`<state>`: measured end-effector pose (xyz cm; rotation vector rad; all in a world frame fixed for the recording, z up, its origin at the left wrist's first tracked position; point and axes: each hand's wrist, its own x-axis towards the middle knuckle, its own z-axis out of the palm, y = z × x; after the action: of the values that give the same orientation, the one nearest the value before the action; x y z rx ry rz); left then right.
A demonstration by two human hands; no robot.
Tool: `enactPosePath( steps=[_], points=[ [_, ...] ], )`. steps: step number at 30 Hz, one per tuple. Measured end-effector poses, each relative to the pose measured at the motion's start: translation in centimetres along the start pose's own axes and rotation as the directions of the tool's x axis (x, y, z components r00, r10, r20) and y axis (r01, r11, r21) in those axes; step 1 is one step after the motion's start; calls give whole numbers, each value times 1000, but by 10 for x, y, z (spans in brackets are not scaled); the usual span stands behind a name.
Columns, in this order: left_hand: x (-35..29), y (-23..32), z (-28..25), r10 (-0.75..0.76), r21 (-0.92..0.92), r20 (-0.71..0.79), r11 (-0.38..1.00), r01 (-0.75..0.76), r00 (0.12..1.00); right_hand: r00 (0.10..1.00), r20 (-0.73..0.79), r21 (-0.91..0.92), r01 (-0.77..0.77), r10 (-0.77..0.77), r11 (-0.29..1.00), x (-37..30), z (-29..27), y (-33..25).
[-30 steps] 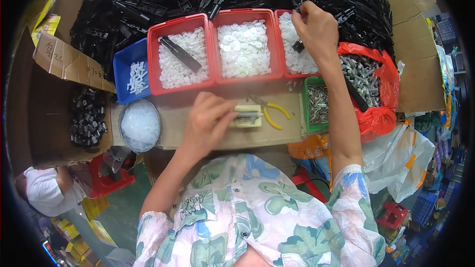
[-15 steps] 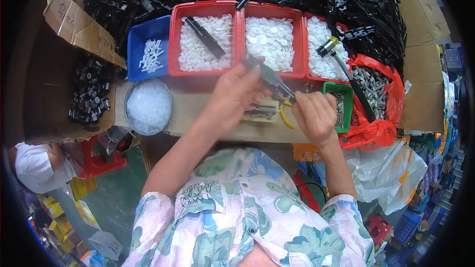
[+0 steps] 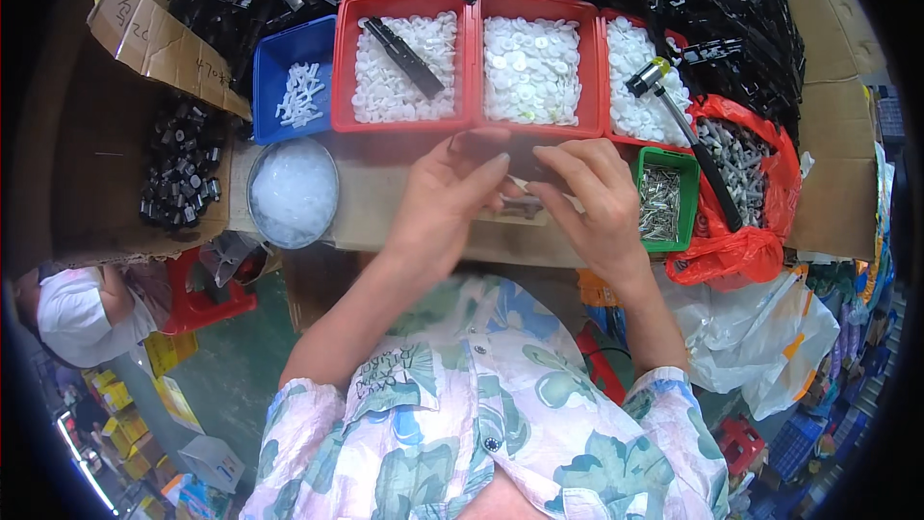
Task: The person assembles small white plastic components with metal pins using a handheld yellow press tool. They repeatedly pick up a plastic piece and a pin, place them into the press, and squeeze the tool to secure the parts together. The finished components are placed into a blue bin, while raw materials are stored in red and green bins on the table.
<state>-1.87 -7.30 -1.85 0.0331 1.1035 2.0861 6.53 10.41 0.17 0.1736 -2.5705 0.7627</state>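
My left hand and my right hand meet over the cardboard work surface, in front of the red bins. Between them is a dark, long plastic part, blurred by motion. Fingers and thumb of the left hand are closed round its left end. The right hand pinches its right end, fingertips bent inward. A small pale piece shows under the part, next to the right thumb; its kind I cannot make out. Just right of my right hand stands a green bin of small metal pins.
Red bins of white discs stand behind my hands, with a black part lying on the left one. A blue bin, a round bowl, a hammer on a red bag and heaped black parts surround them.
The dark part has turned from slanting, with its right end low, to roughly level between my hands. My right hand has moved up slightly. The yellow-handled tool below is now hidden.
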Motion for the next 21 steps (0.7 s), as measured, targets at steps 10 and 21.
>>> enactPosePath(
  steps=[10,21],
  points=[
    [-34,26,-49,388,540,-188,808,-235,902,986,169,63,-14,3,998,-19,19,7],
    [-33,19,-49,314,455,-180,867,-204,932,962,271,3,-45,42,999,-17,29,2]
  ],
)
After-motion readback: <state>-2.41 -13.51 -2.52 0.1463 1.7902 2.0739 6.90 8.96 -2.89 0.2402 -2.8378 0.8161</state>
